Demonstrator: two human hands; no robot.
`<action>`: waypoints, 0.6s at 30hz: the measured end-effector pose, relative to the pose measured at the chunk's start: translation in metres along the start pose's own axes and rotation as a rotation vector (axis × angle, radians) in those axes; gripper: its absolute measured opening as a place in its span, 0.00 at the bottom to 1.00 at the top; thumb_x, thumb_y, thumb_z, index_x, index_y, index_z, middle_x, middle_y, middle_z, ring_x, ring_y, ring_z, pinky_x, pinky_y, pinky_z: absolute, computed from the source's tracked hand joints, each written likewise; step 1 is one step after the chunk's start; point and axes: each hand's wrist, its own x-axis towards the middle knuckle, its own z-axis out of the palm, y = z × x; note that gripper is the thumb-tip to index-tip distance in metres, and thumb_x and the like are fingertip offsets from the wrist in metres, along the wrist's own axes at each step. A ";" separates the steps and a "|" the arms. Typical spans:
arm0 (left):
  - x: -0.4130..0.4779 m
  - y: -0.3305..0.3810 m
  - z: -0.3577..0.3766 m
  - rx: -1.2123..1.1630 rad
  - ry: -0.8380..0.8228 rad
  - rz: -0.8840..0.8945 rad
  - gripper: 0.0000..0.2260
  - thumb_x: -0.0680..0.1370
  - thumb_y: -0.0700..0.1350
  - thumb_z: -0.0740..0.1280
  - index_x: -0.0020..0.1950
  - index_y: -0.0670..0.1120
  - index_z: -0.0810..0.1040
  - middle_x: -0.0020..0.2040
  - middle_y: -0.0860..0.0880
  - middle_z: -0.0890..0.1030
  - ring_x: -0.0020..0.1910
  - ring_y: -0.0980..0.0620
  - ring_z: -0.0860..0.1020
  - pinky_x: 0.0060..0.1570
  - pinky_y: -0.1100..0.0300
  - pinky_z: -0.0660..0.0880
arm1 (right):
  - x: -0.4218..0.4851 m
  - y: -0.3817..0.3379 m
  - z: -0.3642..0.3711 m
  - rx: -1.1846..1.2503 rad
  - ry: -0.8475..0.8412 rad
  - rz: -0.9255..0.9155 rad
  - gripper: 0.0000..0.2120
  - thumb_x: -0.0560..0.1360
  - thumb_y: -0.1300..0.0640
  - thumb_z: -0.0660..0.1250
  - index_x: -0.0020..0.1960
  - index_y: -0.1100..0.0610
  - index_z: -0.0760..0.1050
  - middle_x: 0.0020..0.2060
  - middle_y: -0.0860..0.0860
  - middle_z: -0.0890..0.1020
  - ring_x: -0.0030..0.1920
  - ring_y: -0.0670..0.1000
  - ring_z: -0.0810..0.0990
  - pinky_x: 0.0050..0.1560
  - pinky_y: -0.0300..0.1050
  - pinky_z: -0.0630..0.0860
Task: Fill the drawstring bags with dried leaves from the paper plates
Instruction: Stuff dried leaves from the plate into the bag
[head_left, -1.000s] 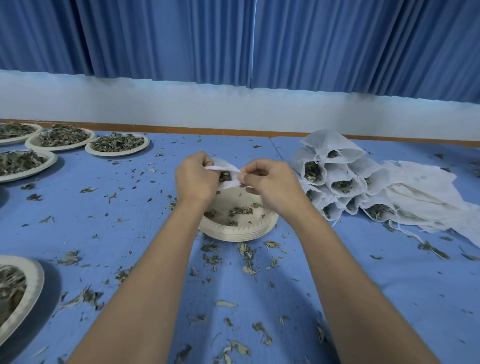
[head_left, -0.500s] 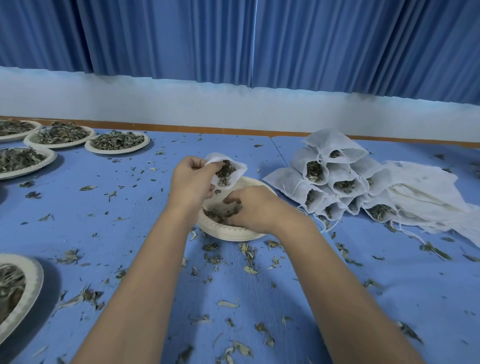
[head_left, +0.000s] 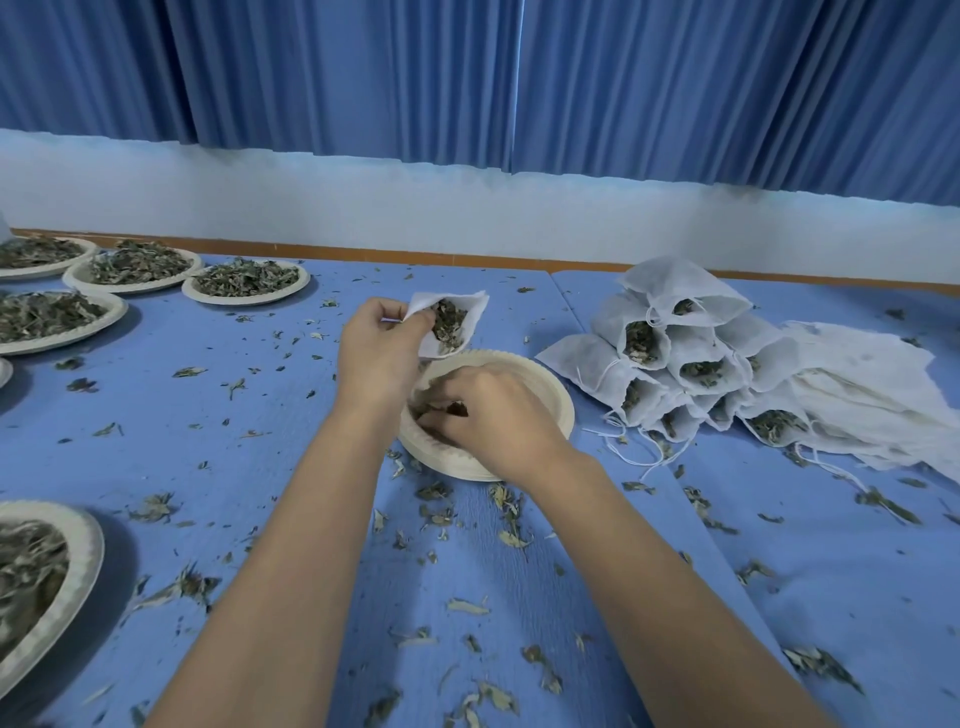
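Observation:
My left hand (head_left: 379, 353) pinches the rim of a small white drawstring bag (head_left: 457, 322), held with its mouth gaping above the far edge of a paper plate (head_left: 556, 410). Dried leaves show inside the bag. My right hand (head_left: 488, 410) reaches down into the plate with its fingers curled around a small clump of dried leaves (head_left: 441, 408). Few leaves are left on this plate.
A stack of filled bags (head_left: 675, 358) lies to the right, beside a heap of flat white bags (head_left: 872, 395). Several plates of leaves (head_left: 244, 278) stand at the far left, another plate (head_left: 78, 571) at the near left. Loose leaves litter the blue table (head_left: 234, 441).
My right hand left the bag's mouth and dropped into the plate, where it gathers leaves. My left hand keeps the bag up, now tilted slightly further back.

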 end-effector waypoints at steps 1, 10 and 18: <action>-0.001 0.001 0.001 0.001 -0.004 -0.006 0.10 0.77 0.45 0.67 0.38 0.49 0.70 0.35 0.53 0.72 0.26 0.57 0.68 0.26 0.65 0.65 | 0.000 -0.002 0.002 -0.022 -0.032 -0.007 0.11 0.77 0.53 0.65 0.57 0.50 0.81 0.50 0.51 0.84 0.52 0.51 0.78 0.47 0.48 0.76; 0.009 0.020 -0.016 0.096 0.104 0.106 0.10 0.75 0.46 0.68 0.36 0.50 0.70 0.34 0.54 0.73 0.31 0.56 0.70 0.33 0.61 0.64 | 0.002 0.019 -0.010 -0.231 0.034 0.183 0.10 0.75 0.58 0.65 0.49 0.49 0.83 0.47 0.48 0.84 0.50 0.51 0.78 0.40 0.42 0.69; 0.008 0.012 -0.007 0.123 0.086 0.090 0.10 0.75 0.45 0.68 0.36 0.50 0.70 0.35 0.53 0.72 0.32 0.57 0.70 0.33 0.62 0.65 | 0.017 0.017 -0.003 -0.084 -0.074 0.173 0.16 0.79 0.57 0.59 0.66 0.55 0.74 0.59 0.55 0.79 0.56 0.56 0.77 0.53 0.51 0.76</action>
